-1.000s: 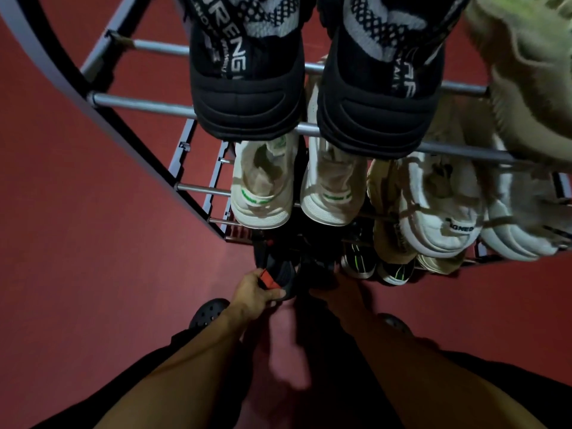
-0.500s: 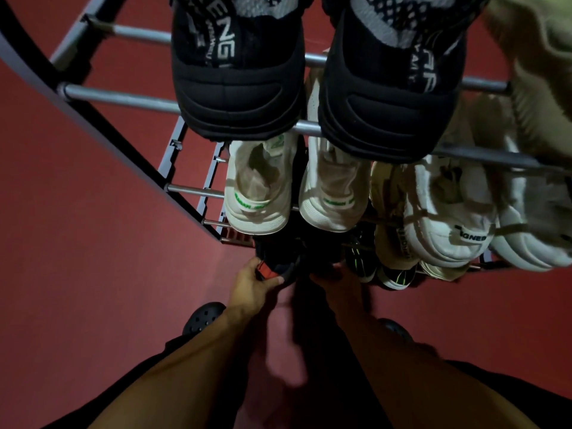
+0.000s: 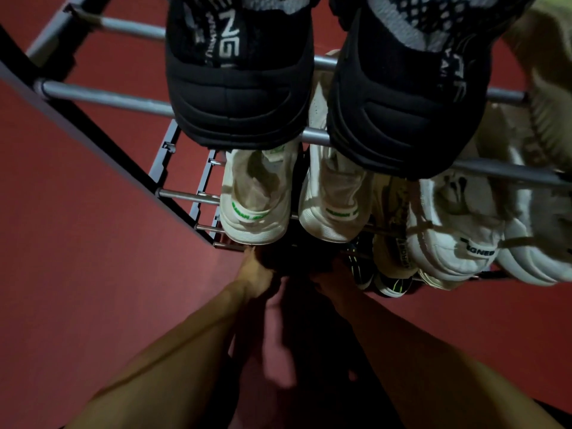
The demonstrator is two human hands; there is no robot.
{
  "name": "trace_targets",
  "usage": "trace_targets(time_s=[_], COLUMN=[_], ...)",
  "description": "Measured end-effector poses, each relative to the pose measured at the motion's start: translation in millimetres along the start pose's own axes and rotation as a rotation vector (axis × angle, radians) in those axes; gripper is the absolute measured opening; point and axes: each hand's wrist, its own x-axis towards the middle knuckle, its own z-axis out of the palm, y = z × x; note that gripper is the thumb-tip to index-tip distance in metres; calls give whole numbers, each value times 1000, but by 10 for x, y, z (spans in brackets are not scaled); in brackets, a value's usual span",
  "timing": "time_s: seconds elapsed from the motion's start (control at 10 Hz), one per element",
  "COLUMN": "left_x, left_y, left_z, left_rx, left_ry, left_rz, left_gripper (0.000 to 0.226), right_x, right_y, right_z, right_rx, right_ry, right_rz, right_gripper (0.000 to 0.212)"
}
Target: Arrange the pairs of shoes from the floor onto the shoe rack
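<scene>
Shoes, dark and barely made out in shadow, are lodged on the lowest tier of the shoe rack, just beyond the left hand and right hand. How far either hand is closed, or what is gripped, cannot be told. Light, soft-sided handling is judged likely, so the firmer heels are best taken.

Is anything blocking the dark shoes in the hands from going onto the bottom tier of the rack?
Nothing visible blocks them. The left hand and right hand reach the rack's lowest tier under the white shoes with green lettering. The dark-and-green shoes sit to the right. The slot is in deep shadow, so neither grip nor shoes are clear.
</scene>
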Motion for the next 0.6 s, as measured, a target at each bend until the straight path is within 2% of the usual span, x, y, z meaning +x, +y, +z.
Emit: trace_targets(time_s=[0.1, 0.2, 0.3, 0.4, 0.5, 0.6], left_x=[-117, -235, -404, -597, -758, -934], left_y=[88, 91, 88, 151, 340, 668], left_z=[-46, -51, -112, -152, -226, -371], left_rx=[-132, -262, -252, -41, 169, 285], left_ry=[-6, -56, -139, -189, -214, -220], left_rz=[-135, -162, -208, -211, -157, -71], left_gripper=[69, 87, 89, 77, 60, 56], right_x=[-37, -59, -403, -595, -759, -980], right_y=[25, 142, 24, 61, 7, -170], right_z=[55, 91, 14, -70, -147, -230], right_rx=[-161, -256, -349, -494, -538, -647], right_ry=[62, 101, 102, 90, 47, 38], right_rz=[-163, -276, -345, -385, -397, -459], right_gripper=[61, 73, 54, 51, 60, 57])
